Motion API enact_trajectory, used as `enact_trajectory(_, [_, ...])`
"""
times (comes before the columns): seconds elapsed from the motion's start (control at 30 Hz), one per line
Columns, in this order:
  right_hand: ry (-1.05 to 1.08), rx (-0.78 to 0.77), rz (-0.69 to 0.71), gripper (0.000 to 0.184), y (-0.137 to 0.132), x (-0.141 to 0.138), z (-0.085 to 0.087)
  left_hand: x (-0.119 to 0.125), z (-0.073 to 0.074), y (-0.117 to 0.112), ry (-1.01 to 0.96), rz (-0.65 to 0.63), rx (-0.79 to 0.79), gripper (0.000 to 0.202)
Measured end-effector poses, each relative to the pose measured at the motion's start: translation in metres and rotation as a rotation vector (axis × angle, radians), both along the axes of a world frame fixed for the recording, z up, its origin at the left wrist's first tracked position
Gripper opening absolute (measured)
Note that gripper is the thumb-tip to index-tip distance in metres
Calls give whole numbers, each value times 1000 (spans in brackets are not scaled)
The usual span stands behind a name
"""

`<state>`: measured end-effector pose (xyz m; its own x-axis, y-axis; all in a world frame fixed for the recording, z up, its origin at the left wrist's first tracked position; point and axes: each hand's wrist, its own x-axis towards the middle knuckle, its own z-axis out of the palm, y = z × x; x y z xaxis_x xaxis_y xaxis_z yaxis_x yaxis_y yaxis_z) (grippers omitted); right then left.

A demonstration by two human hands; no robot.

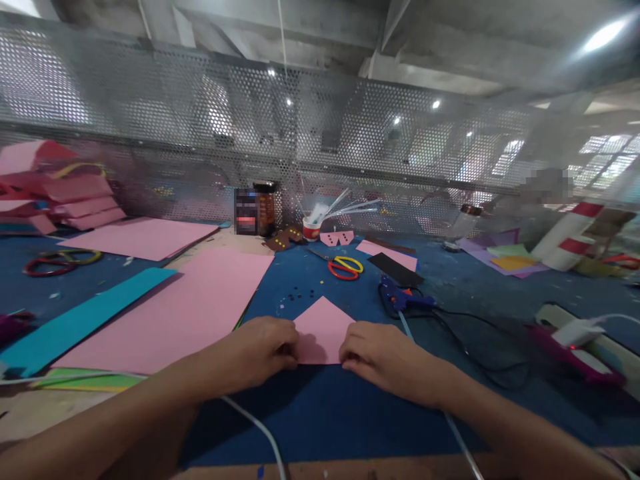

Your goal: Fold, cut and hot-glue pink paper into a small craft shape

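Pink paper piece (324, 328) is laid on the blue mat (320, 413), near centre, far end already shaped to a point. Near corners are gripped by left hand (265, 350) and right hand (380, 360), fingers curled together on the paper. Near edge is seen straight, unfolded. Glue gun (403, 300), just right, is untouched.

Pink paper (323, 330): both lower corners are hidden under the hands.
Left hand (265, 347): the fingertips are curled out of sight; whether it pinches or only presses cannot be told.
Right hand (380, 357): the same; its forearm is cut by the bottom edge.
Jar label (246, 211): blurred, not readable.
Black dots (300, 293): too small to tell, on the tabletop (350, 413).
Pink stack (30, 193): cut off by the left edge.
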<state>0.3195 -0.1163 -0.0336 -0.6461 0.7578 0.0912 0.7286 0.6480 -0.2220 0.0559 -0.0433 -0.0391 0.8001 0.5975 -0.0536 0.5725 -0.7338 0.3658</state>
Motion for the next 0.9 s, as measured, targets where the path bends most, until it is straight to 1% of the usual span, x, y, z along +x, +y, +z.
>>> enact_trajectory(0.13, [13,-25,-32,10,0,0,3,1,4,-1,5,58,-31,7])
enact_trajectory(0.27, [8,-42,-64,12,1,-1,4,1,8,-1,28,80,-78,11])
enact_trajectory(0.43, [2,-9,-81,13,3,-1,-1,0,5,2,1,84,-93,9])
enact_trajectory(0.53, [23,-22,-104,12,4,-1,-3,1,4,3,20,108,-111,10])
enact_trajectory(0.6, [33,-31,-109,12,4,0,-3,1,5,4,25,109,-113,11])
enact_trajectory(0.8, [9,-57,-58,11,3,6,2,-1,2,4,9,99,-104,9])
enact_trajectory(0.9, [19,-58,-74,10,3,7,3,-1,3,3,6,98,-101,9])
